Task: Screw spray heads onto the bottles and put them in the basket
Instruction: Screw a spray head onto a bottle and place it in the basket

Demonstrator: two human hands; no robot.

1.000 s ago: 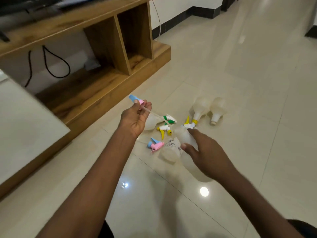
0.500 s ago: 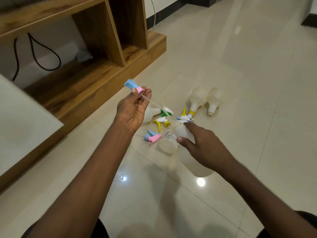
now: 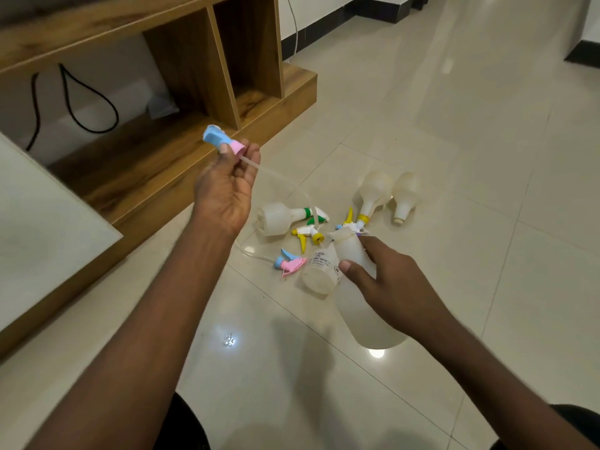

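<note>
A blue-and-pink spray head point(image 3: 224, 144) with a long clear tube is held raised at the left. A capless white bottle point(image 3: 363, 293) is held tilted at the right. More bottles point(image 3: 373, 193) and loose spray heads point(image 3: 290, 263) are scattered on the floor beyond.

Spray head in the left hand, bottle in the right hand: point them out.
spray head point(image 3: 217, 140), head view, blue nozzle end above the pink collar.
bottle point(image 3: 363, 306), head view, translucent side wall.
</note>
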